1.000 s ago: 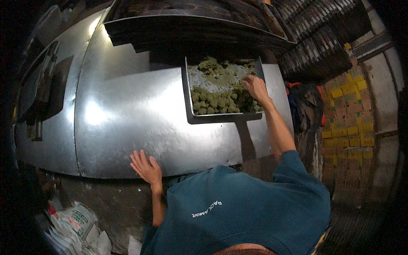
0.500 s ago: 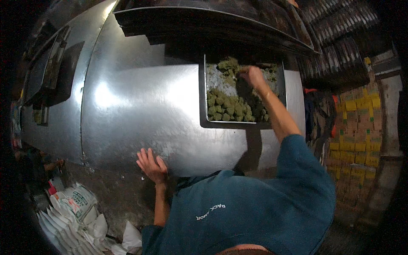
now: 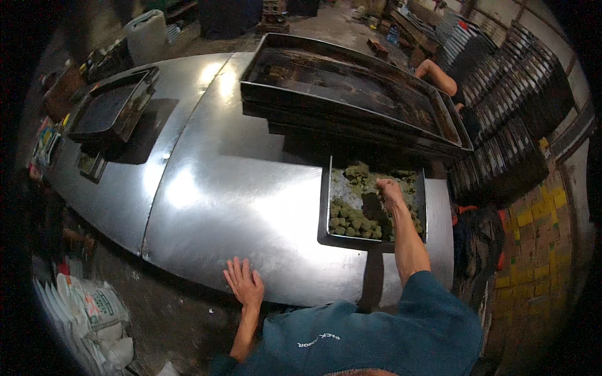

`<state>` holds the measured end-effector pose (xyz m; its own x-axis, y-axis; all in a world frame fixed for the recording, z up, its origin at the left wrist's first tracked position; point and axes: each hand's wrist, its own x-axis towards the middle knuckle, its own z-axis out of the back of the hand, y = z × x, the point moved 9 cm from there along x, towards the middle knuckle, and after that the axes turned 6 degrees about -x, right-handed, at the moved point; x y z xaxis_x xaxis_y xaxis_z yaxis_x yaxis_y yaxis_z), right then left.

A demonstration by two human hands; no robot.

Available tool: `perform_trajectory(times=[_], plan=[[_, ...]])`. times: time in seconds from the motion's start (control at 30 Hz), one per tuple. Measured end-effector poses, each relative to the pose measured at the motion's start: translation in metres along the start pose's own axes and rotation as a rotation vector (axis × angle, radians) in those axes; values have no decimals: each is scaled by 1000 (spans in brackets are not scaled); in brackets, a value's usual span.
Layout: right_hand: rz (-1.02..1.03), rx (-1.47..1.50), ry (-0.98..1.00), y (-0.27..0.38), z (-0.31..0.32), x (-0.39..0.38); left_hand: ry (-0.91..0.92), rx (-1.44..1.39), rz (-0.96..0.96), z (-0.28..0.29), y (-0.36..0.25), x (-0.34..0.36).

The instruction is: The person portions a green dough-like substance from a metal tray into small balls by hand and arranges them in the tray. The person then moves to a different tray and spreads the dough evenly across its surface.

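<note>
A metal tray [image 3: 329, 188] on the shiny metal table [image 3: 232, 219] holds crumbly green clumps [image 3: 355, 174] toward the back and several rounded green lumps [image 3: 351, 222] along its near side, with grey bottom showing between. My right hand [image 3: 387, 191] is over the middle of the tray, fingers curled down and together; what they hold, if anything, is hidden. My left hand [image 3: 244, 282] rests palm down near the table's front edge, fingers spread, holding nothing.
A stack of long blackened trays [image 3: 351, 81] stands behind; smaller trays [image 3: 110, 109] sit left. Racked trays [image 3: 514, 81] are at right, beside another person's arm [image 3: 436, 75]. White sacks [image 3: 100, 313] lie lower left, flattened cardboard [image 3: 527, 238] lower right.
The view has tilted up, showing more of the room and another person's arm. My right hand has shifted slightly within the tray, its fingers still bent; my left hand stays spread on the table.
</note>
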<state>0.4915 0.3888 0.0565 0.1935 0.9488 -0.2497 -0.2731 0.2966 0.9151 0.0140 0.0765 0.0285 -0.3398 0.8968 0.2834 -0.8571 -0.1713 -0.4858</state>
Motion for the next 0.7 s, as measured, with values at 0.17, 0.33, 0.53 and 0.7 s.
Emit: perform_trajectory(times=[0.17, 0.33, 0.53, 0.7], plan=[[322, -746, -122, -2, -4, 22, -34, -32, -22, 2, 2, -3], [247, -638, 142, -39, 3, 57, -61, -55, -14, 6, 4, -4], [478, -762, 30, -9, 0, 40, -101, -77, -27, 11, 4, -5], [384, -1227, -84, 0, 5, 28, -94, -74, -30, 12, 3, -6]])
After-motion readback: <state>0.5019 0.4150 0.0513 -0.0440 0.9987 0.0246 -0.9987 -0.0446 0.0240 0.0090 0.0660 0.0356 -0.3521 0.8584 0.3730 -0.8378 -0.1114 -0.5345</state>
